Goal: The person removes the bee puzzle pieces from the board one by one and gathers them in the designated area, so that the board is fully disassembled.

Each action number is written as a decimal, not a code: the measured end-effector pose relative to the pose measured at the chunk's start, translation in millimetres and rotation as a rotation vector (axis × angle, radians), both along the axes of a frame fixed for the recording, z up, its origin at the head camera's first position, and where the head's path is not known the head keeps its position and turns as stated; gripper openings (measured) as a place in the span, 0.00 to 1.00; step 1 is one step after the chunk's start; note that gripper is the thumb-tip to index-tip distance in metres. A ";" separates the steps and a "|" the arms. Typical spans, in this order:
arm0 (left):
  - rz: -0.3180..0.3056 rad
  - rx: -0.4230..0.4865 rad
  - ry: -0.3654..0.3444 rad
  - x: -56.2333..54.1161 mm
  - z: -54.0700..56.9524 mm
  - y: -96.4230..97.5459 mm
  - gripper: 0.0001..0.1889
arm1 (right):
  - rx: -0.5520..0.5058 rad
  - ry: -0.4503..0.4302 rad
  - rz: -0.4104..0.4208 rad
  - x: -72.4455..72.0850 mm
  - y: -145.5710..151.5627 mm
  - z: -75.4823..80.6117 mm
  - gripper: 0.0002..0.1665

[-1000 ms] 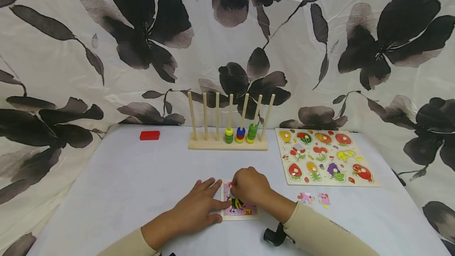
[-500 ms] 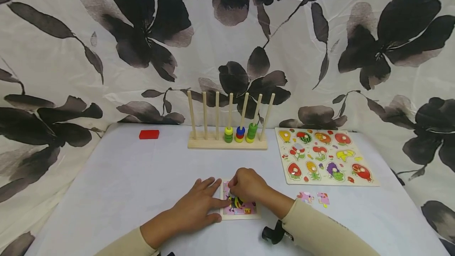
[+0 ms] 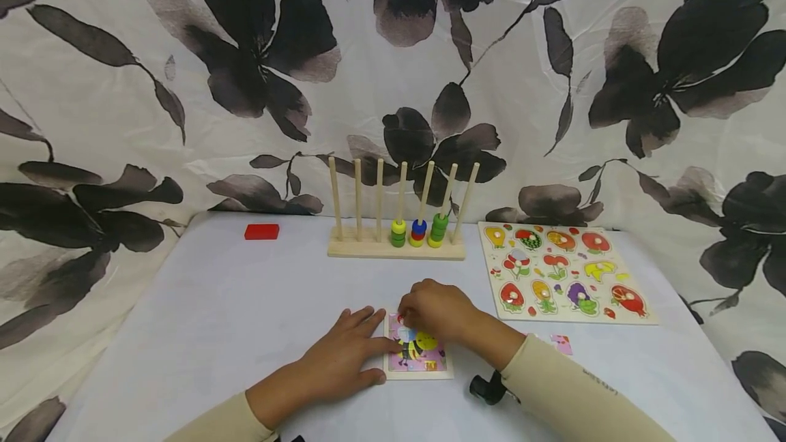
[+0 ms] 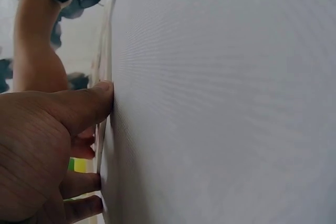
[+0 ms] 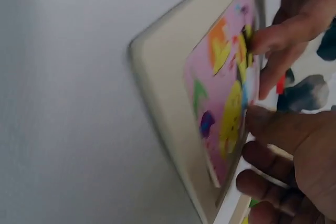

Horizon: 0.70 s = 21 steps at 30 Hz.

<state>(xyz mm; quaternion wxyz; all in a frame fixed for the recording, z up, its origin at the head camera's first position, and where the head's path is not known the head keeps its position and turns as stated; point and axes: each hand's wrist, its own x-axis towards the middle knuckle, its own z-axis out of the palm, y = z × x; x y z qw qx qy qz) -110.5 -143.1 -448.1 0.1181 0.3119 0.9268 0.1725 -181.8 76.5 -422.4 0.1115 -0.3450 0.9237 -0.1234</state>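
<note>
A small wooden jigsaw puzzle [image 3: 420, 376] with a pink bee picture lies near the table's front. My left hand [image 3: 338, 357] is spread flat at its left side, thumb on the frame edge and index fingertip on the picture. Over the puzzle's top edge, my right hand [image 3: 439, 309] has its fingers curled and pinches at a puzzle piece, mostly hidden by the fingers. The right wrist view shows the right thumb [image 5: 275, 127] against the upper picture and a bare strip of frame beside it. One loose pink puzzle piece [image 3: 561, 344] lies right of the right forearm.
A wooden peg stand [image 3: 396, 251] with coloured rings stands at the back. To its right lies a fruit puzzle board [image 3: 568, 275]. A red block [image 3: 261, 232] is at the back left. A black wrist device [image 3: 488, 387] is by the right sleeve.
My right hand has shifted slightly up and right, uncovering more of the yellow bee. The right sleeve now covers one of the two loose pieces. My left hand stays put.
</note>
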 end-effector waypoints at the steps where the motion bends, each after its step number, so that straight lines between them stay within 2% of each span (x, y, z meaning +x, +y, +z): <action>1: -0.003 0.003 -0.001 0.1 0.2 -0.2 0.23 | 0.019 0.030 0.026 -0.5 -0.2 -1.5 0.06; 5: -0.010 0.013 0.011 0.4 -0.8 -1.0 0.23 | 0.085 0.155 0.115 -4.0 -1.7 -6.0 0.08; 8: -0.014 0.017 0.015 0.3 -1.2 -1.3 0.23 | 0.128 0.215 0.176 -7.0 -2.5 -5.7 0.09; 16: -0.014 0.008 0.001 -0.8 -0.9 -1.3 0.24 | 0.262 0.319 0.325 -11.3 -8.2 -3.0 0.09; 21: -0.017 0.021 -0.001 -0.4 -0.2 -1.3 0.23 | 0.326 0.348 0.384 -9.6 -12.0 0.2 0.06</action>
